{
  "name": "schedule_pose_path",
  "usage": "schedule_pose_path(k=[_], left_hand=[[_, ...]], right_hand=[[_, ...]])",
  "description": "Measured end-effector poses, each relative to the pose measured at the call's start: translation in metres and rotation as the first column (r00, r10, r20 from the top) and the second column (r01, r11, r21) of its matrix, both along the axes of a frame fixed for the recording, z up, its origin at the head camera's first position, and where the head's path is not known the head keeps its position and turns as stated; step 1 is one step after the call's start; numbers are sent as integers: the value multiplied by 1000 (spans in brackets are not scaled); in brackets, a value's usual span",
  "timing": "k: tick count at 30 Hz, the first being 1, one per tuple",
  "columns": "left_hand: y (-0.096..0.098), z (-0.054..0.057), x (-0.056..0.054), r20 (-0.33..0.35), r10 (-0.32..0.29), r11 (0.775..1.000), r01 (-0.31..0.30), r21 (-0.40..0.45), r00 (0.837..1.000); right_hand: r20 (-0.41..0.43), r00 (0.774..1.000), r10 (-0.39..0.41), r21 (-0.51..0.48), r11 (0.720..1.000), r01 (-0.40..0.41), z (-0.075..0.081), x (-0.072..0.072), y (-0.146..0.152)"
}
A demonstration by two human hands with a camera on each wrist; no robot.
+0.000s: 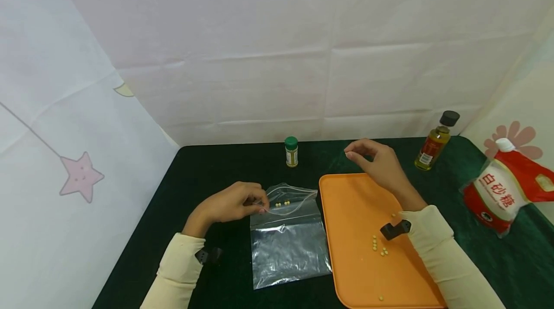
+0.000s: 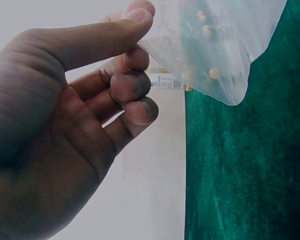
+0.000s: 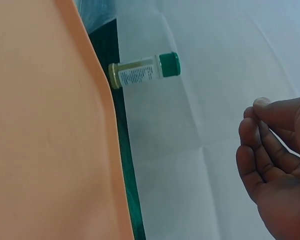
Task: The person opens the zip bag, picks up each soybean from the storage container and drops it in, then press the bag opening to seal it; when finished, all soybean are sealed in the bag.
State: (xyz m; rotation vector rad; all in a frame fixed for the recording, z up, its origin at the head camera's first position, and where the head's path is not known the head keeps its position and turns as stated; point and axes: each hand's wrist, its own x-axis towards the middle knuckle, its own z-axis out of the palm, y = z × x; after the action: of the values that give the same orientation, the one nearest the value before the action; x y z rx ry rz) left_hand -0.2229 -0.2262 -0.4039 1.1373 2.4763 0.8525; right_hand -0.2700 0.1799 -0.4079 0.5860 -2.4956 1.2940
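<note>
My left hand (image 1: 235,203) pinches the rim of a clear zip bag (image 1: 290,251) between thumb and fingers. The bag lies on the dark green cloth, its mouth parted. Several small, round, pale yellow beans, like soybeans (image 2: 214,74), are inside near the mouth. To the right is an orange tray (image 1: 350,232) with several more such beans (image 1: 374,243) on it. My right hand (image 1: 378,162) is raised over the tray's far edge, thumb and index tips close together. Whether something tiny is between those tips cannot be made out.
A small green-capped jar (image 1: 292,152) stands behind the bag. At the back right is a black-capped bottle (image 1: 433,148) of yellow liquid. A red and white sugar pouch (image 1: 497,188) is at the far right. White sheeting (image 1: 277,83) hangs behind the table.
</note>
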Motion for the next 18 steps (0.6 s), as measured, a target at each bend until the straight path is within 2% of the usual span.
schedule_pose_path(k=[5,11,18], left_hand=[[0,0,0,-4,-2,1000,2,-3,1000],[0,-1,0,-3,-3,1000,3,3,1000],[0,-2,-1,-2,-7,1000,7,8,1000]], right_hand=[[55,993,107,-40,994,-105,1,5,-11],[106,962,251,-152,960,-234,2,12,-25],[146,933,330,-167,938,-305,7,23,-43]])
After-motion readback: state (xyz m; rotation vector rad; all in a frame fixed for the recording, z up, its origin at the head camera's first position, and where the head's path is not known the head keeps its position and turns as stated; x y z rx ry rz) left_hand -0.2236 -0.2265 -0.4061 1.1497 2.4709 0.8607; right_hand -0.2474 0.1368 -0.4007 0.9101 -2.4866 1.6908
